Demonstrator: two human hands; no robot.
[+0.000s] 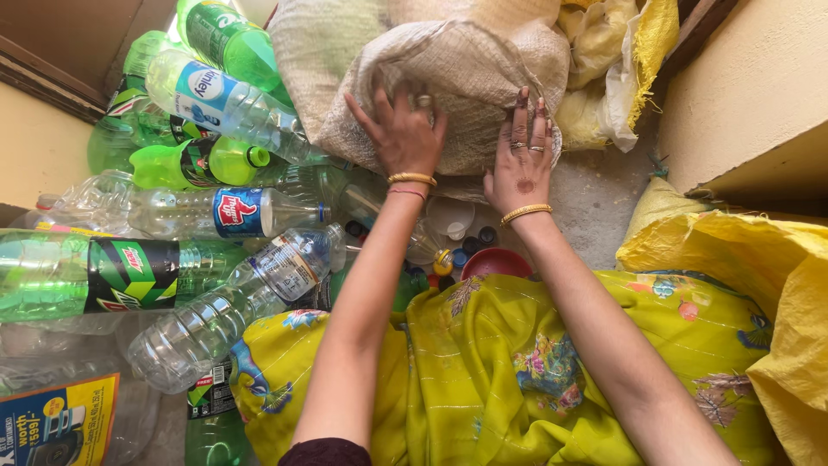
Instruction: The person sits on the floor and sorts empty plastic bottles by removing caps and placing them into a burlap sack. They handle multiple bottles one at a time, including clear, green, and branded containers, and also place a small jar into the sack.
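A large beige woven sack lies at the top centre. My left hand rests flat on its folded cloth, fingers spread, with bangles at the wrist. My right hand presses on the sack's right edge, fingers straight and together, rings and a bangle showing. Neither hand closes around anything. Just below the hands sits a heap of small bottle caps in several colours and a red bowl. My lap is covered by yellow flowered cloth.
Many empty plastic bottles, clear and green, pile up on the left. A yellow woven sack lies at the right, more yellow and white sacks at the top right. A beige wall stands at the right.
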